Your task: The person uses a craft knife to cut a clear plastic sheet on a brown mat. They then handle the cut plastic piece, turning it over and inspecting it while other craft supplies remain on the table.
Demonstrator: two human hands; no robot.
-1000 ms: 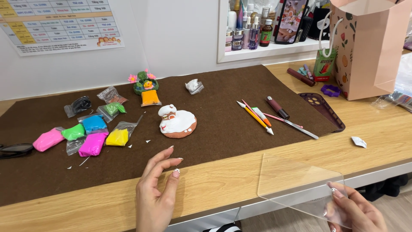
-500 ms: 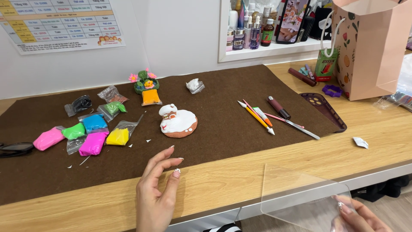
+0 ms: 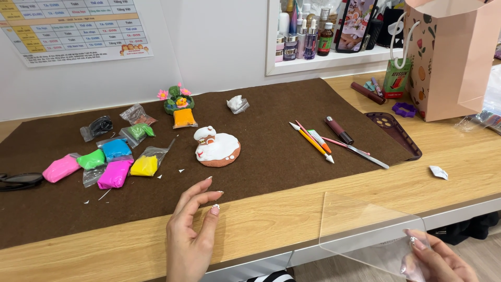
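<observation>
Right now the right hand (image 3: 436, 258) pinches a clear plastic sheet (image 3: 365, 230) off the table edge — left hand (image 3: 190, 232) hovers spread, empty — it seems ready to receive that sheet.

A clear, flat plastic sheet (image 3: 368, 235) hangs tilted off the table's front edge, pinched at its lower corner.

A clear, glossy, smooth plastic sheet (image 3: 368, 237) is being pinched by the right hand (image 3: 438, 261) over a pale wooden table (image 3: 292, 214) with a smooth satin finish, while a matt, fuzzy brown felt mat (image 3: 250, 141) is being weighed down by soft, matt clay lumps (image 3: 112, 175) in shiny, crinkled plastic bags.
</observation>
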